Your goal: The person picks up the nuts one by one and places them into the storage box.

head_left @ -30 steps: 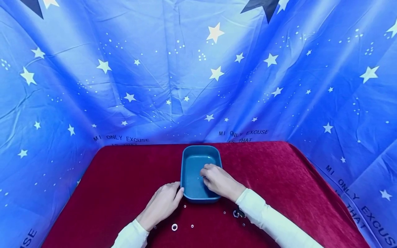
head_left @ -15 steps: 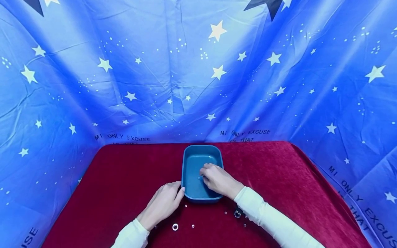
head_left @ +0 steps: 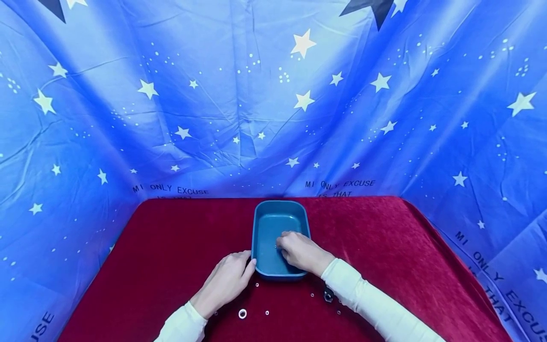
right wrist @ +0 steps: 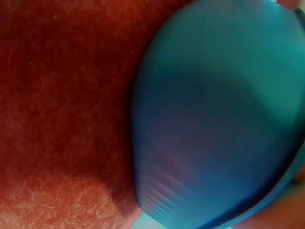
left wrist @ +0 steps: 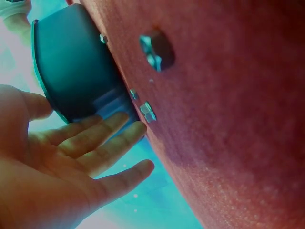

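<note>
A blue rectangular plastic bin (head_left: 280, 274) stands on a dark red cloth. My left hand (head_left: 226, 280) rests against its near left side, thumb at the rim. In the left wrist view the left fingers (left wrist: 112, 148) lie nearly straight along the outer wall. Over the bin's floor my right hand (head_left: 301, 251) reaches in from the right, fingers bent and pointing down. Right beside those fingertips shows a tiny shiny piece (head_left: 275, 246), perhaps a nut. Whether the fingers pinch it is hidden. The right wrist view is mostly filled by the bin's outer wall (right wrist: 209, 119).
In front of the bin lie a large ring-like nut (head_left: 242, 313), a small nut (head_left: 267, 313), another small nut (head_left: 257, 285) and a dark large nut (head_left: 328, 296) near the right sleeve. A blue star-printed curtain (head_left: 235, 118) surrounds the red table (head_left: 179, 232).
My right hand has dipped slightly lower in the bin, its fingertips closer to the tiny piece. The left hand keeps its place at the bin. The whole head view has shifted a little.
</note>
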A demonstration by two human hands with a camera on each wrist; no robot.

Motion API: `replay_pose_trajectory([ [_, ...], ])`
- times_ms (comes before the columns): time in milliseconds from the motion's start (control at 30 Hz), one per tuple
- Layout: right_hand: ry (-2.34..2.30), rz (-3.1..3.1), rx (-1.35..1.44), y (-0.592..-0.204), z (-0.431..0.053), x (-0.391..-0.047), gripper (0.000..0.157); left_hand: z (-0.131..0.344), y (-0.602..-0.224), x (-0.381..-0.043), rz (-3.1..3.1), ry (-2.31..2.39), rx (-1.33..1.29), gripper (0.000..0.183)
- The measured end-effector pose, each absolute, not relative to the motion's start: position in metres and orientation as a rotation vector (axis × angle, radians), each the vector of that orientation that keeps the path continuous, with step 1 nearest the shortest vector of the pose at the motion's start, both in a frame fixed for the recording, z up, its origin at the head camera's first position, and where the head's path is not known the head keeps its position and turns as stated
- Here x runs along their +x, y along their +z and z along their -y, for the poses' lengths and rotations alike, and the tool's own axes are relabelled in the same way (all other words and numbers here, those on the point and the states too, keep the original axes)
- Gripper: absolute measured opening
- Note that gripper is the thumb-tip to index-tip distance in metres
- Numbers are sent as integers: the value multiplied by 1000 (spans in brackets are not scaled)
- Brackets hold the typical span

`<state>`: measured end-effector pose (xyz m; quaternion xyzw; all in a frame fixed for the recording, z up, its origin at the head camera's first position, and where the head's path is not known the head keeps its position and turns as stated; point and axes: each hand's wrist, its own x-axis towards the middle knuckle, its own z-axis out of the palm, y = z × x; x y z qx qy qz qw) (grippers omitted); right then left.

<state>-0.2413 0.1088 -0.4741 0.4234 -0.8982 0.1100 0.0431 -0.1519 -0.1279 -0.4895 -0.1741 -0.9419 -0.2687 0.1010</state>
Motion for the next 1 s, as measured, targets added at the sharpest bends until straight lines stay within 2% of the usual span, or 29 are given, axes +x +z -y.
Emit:
replay_pose_trajectory([
  [1000,296,2706,1319,-480,-105,-244,8,129,-491,-152,2752,-762,-550,23],
])
